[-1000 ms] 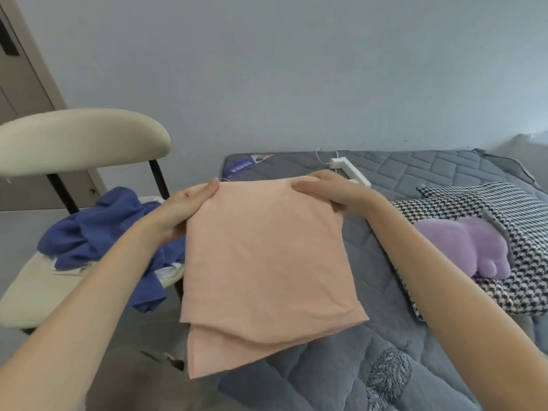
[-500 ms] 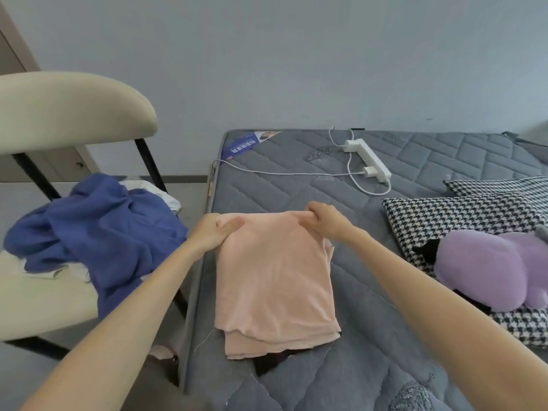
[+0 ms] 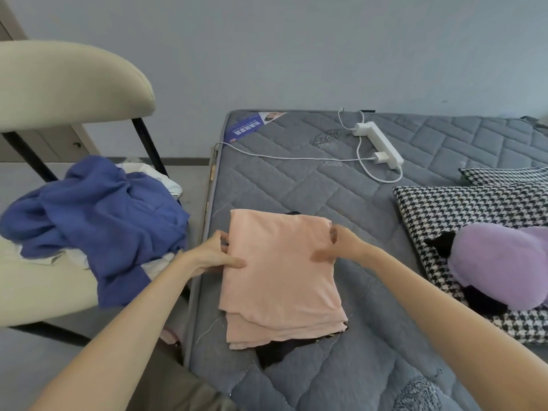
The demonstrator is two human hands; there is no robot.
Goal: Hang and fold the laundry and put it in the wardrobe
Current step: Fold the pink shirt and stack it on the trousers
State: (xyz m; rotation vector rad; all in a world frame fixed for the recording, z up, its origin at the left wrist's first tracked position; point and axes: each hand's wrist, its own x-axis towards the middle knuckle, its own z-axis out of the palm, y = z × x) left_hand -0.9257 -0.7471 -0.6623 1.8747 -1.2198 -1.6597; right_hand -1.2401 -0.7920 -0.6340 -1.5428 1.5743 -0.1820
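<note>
Peach-pink front and centre, and clamping onto it right now: pinching the folded peach garment at its left edge with the left hand, laying the thumb across the top of the fabric and tucking the fingers in at the side. Reaching in from the other side with the right hand, meeting the garment's right edge near the far corner. Blurring badly there, so finding it impossible to tell whether gripping or only touching. Holding the two hands apart, one at either side of the fold.

Working on the grey quilted mattress, with the garment lying flat close to its left edge and showing several layers at the near end. Covering a black item, with dark bits poking out at the near edge and at the far edge.

Spotting off to the left a blue garment heaping on the seat of the cream chair, over some white cloth. Catching, well beyond on the mattress, a white power strip with a white cable trailing from it. Seeing at the right a purple plush toy resting on the houndstooth pillow.
</note>
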